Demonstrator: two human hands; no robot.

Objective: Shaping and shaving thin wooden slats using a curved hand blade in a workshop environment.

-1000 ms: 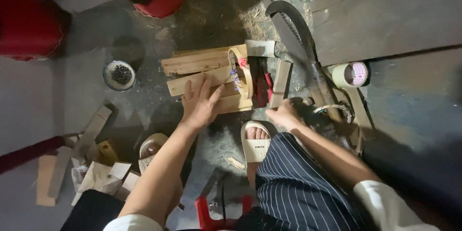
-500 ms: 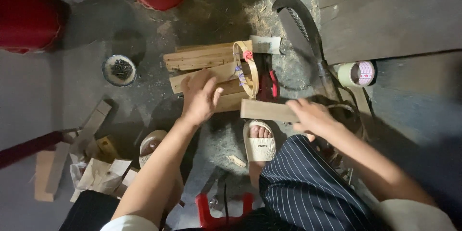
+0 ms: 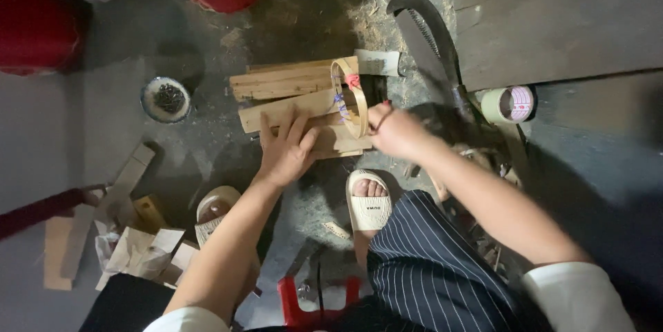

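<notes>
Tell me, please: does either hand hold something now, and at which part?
The left hand lies flat on the wooden slats, gripping nothing. The right hand is closed beside the tape loop; what it holds cannot be told.

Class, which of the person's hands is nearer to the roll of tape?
Right. The right hand is just left of the roll of tape; the left hand lies farther left, on the wooden slats.

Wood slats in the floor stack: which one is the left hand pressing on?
The left hand lies flat on the lower front slat, the long pale one nearest the person. The two darker upper slats lie beyond its fingertips, untouched.
</notes>
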